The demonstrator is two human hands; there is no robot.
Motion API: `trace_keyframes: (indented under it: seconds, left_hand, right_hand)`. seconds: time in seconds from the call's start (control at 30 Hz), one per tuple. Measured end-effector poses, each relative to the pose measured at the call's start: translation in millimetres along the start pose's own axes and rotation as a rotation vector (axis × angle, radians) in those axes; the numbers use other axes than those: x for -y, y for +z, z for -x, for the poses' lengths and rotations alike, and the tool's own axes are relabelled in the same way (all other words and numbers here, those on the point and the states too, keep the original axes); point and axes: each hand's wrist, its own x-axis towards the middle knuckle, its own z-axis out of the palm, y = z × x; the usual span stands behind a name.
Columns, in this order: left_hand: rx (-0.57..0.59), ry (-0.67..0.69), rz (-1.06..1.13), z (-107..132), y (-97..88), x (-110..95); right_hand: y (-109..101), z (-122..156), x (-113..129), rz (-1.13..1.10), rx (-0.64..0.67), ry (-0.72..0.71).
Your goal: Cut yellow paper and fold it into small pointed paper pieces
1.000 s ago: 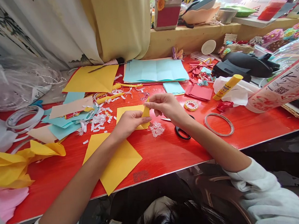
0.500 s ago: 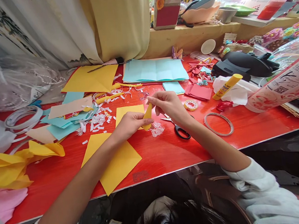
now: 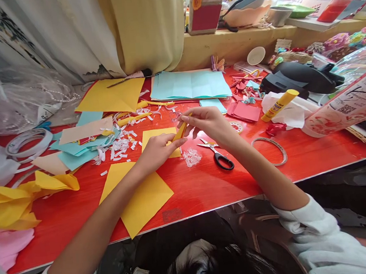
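Observation:
A small folded piece of yellow paper [image 3: 181, 131] is held between both hands above the red table [image 3: 206, 186]. My left hand [image 3: 157, 149] pinches its lower end. My right hand [image 3: 207, 122] pinches its upper end, fingers closed round it. Under the hands lies a yellow paper square [image 3: 157, 135], and a larger yellow sheet [image 3: 140, 197] lies nearer the table's front edge. Black-handled scissors [image 3: 217, 153] rest just right of my hands, beside a bit of crumpled clear tape [image 3: 191, 156].
Light blue sheets [image 3: 191, 85] and a yellow sheet [image 3: 110, 96] lie at the back. White paper scraps [image 3: 120, 146] litter the left middle. A glue stick [image 3: 278, 104], tape rolls [image 3: 28, 143], a ring [image 3: 269, 149], red paper squares [image 3: 244, 112] and a black tool [image 3: 302, 79] crowd the sides.
My right hand has shifted slightly left and up along the yellow piece, which now looks narrower and more folded. The scissors are more exposed beside my right wrist.

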Motion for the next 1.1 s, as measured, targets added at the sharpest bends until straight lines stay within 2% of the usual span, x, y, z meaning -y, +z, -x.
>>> trace_keyframes:
  seconds: [0.13, 0.2, 0.33, 0.43, 0.53, 0.7, 0.77, 0.87, 0.93, 1.1]
  left_hand:
    - [0.081, -0.08, 0.231, 1, -3.5, -3]
    - [0.09, -0.077, 0.266, 1, -2.3, -2]
    - [0.012, -0.048, 0.22, 1, 0.2, -1]
    - [-0.01, -0.088, 0.242, 2, -0.4, 0]
    - [0.012, -0.131, 0.333, 2, -1.3, 0]
    - [0.088, -0.138, 0.431, 1, 2.3, 0]
    - [0.086, -0.165, 0.428, 1, 4.4, 0]
    - [0.036, -0.215, 0.444, 2, 5.8, -1]
    - [0.005, -0.228, 0.456, 2, 5.4, -1]
    - [0.083, -0.199, 0.526, 1, 3.1, 0]
  right_hand:
    - [-3, -1, -1, 0.082, -0.034, -0.022]
    - [-1, -1, -4, 0.111, -0.067, -0.022]
    - [6, 0, -9, 0.159, -0.027, -0.026]
    - [9, 1, -10, 0.154, -0.011, -0.037]
    - [11, 1, -9, 0.182, -0.084, -0.062]
    - [12, 2, -10, 0.394, -0.208, -0.169]
    - [12, 2, -10, 0.42, -0.188, -0.168]
    - [13, 2, -10, 0.383, -0.087, -0.14]
    - [13, 2, -10, 0.378, -0.077, -0.158]
    - [13, 1, -13, 0.413, -0.23, -0.246]
